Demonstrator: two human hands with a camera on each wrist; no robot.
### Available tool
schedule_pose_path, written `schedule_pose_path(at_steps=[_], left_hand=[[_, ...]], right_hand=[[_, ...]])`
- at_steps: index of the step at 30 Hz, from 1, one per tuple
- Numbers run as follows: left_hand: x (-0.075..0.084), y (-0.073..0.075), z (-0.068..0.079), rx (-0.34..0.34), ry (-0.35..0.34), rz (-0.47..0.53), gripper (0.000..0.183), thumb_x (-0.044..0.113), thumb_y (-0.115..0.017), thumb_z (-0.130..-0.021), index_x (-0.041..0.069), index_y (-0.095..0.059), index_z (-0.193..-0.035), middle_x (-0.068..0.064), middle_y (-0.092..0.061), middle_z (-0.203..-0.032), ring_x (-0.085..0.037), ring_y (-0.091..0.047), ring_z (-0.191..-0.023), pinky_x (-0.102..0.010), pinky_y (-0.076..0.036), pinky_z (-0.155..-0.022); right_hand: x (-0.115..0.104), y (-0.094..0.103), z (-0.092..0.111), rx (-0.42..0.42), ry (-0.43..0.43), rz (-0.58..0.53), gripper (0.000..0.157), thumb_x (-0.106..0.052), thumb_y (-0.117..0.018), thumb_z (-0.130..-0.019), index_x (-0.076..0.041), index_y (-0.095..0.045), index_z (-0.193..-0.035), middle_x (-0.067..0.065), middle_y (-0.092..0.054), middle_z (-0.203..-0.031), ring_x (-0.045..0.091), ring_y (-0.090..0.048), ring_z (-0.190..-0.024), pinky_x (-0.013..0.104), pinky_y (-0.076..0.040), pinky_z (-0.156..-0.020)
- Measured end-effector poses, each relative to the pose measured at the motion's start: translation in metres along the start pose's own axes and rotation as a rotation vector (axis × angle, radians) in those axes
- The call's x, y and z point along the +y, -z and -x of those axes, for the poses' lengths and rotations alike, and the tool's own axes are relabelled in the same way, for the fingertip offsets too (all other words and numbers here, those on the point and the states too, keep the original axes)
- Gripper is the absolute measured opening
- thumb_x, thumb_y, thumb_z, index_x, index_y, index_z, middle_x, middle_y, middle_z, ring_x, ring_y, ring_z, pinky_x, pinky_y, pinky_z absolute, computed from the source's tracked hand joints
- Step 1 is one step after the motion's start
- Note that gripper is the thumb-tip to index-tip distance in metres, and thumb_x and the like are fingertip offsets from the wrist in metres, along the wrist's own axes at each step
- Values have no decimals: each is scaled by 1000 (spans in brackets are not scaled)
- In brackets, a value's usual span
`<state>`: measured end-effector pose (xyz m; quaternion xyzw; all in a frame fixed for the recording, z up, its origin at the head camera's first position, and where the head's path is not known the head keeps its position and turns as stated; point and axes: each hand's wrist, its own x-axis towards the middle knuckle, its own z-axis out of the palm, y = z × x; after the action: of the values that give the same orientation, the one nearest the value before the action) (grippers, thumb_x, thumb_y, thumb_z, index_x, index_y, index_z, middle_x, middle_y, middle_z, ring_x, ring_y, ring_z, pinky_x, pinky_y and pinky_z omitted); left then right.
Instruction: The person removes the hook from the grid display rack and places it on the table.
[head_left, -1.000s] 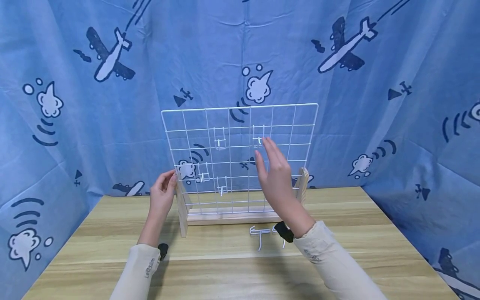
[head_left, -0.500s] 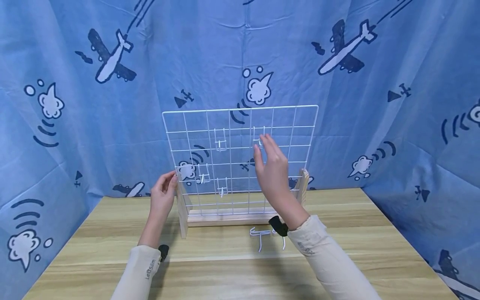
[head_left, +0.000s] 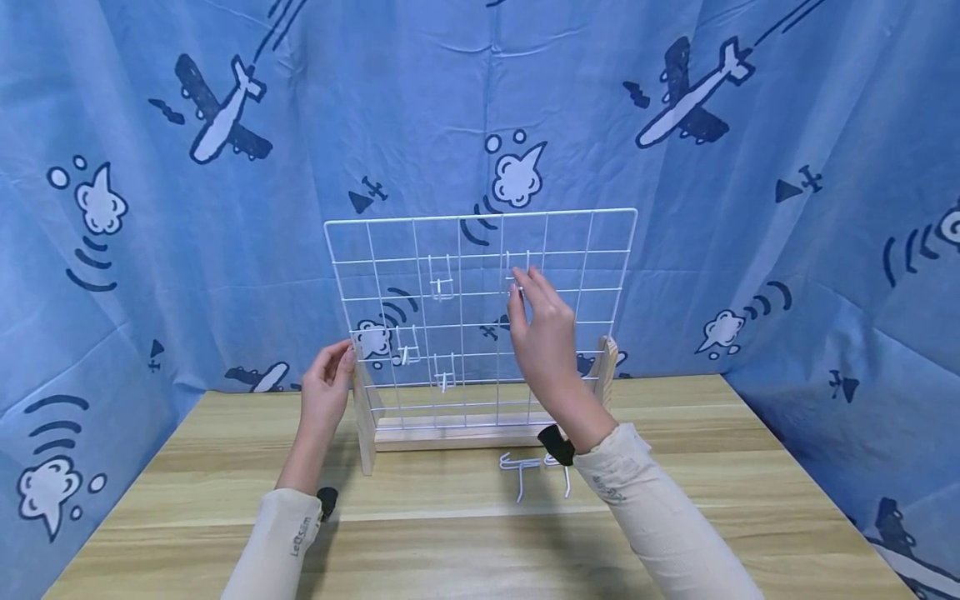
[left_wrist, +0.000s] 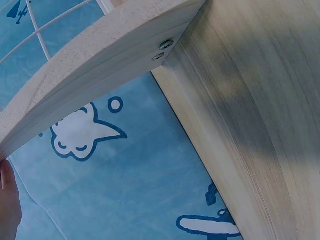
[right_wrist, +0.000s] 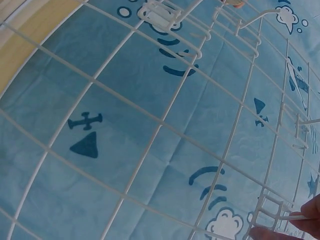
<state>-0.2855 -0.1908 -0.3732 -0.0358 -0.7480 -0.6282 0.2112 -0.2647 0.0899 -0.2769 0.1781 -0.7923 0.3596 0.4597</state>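
A white wire grid panel (head_left: 480,324) stands upright in a wooden stand (head_left: 461,437). High on its right half hangs a white wire hook (right_wrist: 270,206), partly covered by my right hand (head_left: 549,337). Thumb and fingertips of that hand pinch the hook's prong in the right wrist view. At the panel's left side, my left hand (head_left: 327,382) grips the top of the wooden upright (left_wrist: 100,65) between thumb and curled fingers. Further hooks hang on the grid: one at upper left (head_left: 441,287), one lower left (head_left: 406,354) and one low near the middle (head_left: 444,382).
Two loose white hooks lie on the wooden table (head_left: 420,533) in front of the stand: a left hook (head_left: 520,465) and a right hook (head_left: 567,482), the latter partly behind the right wrist's black strap. A blue patterned curtain (head_left: 480,100) closes off the back and sides.
My right hand has shifted slightly left, and its spread fingers have drawn together onto the upper right hook. The left hand stays at the upright.
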Motion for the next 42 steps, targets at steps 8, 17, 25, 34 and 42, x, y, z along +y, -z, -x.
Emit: schedule_pose_path(at_steps=[8,17,25,34,42], left_hand=[[0,0,1,4,-3,-5,35,19,-50,-101,0,-52,-131,-16,-56,-127,-1,-51,-105,-6,-43,-89],[-5,0,1,14,-49,-24,38,26,-50,-101,2,-54,-130,-15,-57,-126,-9,-53,-110,-9,-43,-93],[-5,0,1,10,-54,-20,38,25,-50,-101,1,-53,-130,-15,-57,-126,-11,-53,-111,-9,-44,-92],[-5,-1,0,17,-67,-36,39,28,-50,-101,1,-54,-129,-14,-58,-124,-12,-53,-111,-10,-45,-92],[-4,0,1,12,-71,-14,37,23,-51,-101,0,-54,-129,-17,-58,-123,-5,-53,-104,-8,-44,-89]], right_hand=[[1,1,-2,22,25,-16,27,-4,-56,-96,4,-64,-121,27,-58,-126,38,-56,-117,42,-49,-96],[0,2,-5,25,37,-17,27,-3,-56,-96,5,-63,-121,27,-58,-126,38,-57,-116,43,-50,-94],[-2,4,-7,34,46,-22,27,-4,-57,-96,4,-63,-121,27,-58,-126,37,-56,-117,42,-49,-96],[-4,8,-10,60,67,-44,26,-3,-57,-96,5,-65,-119,27,-60,-123,36,-56,-118,43,-50,-96],[-6,11,-7,66,107,-33,25,-2,-58,-94,6,-65,-118,25,-61,-121,36,-56,-117,43,-50,-95]])
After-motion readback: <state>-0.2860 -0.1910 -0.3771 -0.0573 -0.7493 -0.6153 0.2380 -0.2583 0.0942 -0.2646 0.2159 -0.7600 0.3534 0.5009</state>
